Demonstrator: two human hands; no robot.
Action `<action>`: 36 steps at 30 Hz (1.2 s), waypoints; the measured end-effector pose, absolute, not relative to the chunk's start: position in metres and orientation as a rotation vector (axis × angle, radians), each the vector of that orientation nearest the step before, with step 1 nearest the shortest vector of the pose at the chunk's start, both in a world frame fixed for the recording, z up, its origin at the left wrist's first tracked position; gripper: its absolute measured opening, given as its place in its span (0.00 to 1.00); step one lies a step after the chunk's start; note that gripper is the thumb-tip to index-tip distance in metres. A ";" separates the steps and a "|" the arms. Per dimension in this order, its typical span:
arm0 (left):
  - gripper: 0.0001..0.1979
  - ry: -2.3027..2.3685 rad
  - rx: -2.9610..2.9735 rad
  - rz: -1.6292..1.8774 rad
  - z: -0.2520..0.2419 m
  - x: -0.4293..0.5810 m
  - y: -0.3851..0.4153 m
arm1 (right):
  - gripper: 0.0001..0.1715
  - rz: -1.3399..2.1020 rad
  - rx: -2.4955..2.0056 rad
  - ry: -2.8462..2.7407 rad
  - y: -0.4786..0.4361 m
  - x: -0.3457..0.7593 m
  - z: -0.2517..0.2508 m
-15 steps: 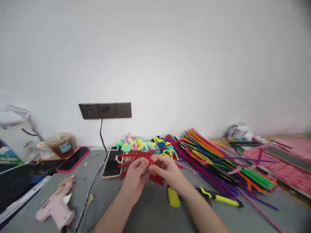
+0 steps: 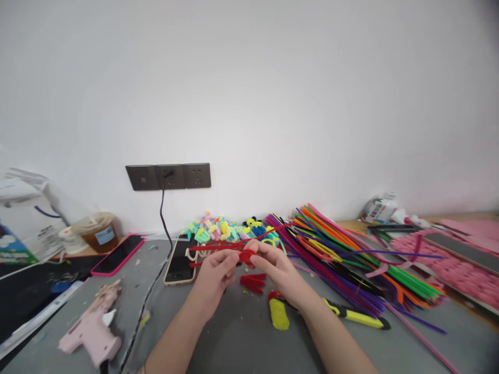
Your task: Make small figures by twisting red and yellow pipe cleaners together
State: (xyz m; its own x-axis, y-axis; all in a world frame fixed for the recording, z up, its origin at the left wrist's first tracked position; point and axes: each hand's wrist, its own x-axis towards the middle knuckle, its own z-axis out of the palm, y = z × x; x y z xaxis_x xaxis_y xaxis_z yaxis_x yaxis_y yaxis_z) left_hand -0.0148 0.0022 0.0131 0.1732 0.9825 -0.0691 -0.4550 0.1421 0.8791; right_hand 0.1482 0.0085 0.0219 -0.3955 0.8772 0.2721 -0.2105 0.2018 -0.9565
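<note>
Between my two hands is a small coiled red pipe cleaner (image 2: 246,256), held above the middle of the mat. My left hand (image 2: 213,275) pinches its left side with thumb and forefinger. From the other side, my right hand (image 2: 273,267) grips the coil between thumb and fingers. Longer red pipe cleaners (image 2: 218,246) stretch behind my hands. Several short folded red pieces (image 2: 253,282) lie on the mat just below them. A fuzzy yellow piece with a red end (image 2: 278,312) rests beside my right forearm.
A pink glue gun (image 2: 91,332) lies at the left, near a black cable (image 2: 150,291). Two phones, one pink-edged (image 2: 119,254) and one pale-edged (image 2: 180,262), lie behind. Bundled colourful pipe cleaners (image 2: 331,249) and a yellow-black cutter (image 2: 360,318) are at the right. Small pastel figures (image 2: 218,228) stand by the wall.
My hands have shifted slightly apart, and the red coil now shows as a rounder, flatter shape between them. The folded red pieces below are more visible.
</note>
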 end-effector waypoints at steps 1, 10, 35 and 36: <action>0.20 0.806 0.881 1.196 0.012 -0.017 0.003 | 0.17 1.410 -0.654 -1.516 0.007 0.150 0.023; 0.19 0.799 1.005 1.079 0.015 -0.023 0.003 | 0.17 1.490 -0.644 -1.490 0.007 0.151 0.027; 0.22 0.812 1.016 1.045 0.015 -0.015 -0.001 | 0.18 1.465 -0.640 -1.441 0.013 0.150 0.013; 0.21 0.827 1.052 1.036 0.015 -0.015 -0.001 | 0.18 1.508 -0.648 -1.460 0.012 0.151 0.015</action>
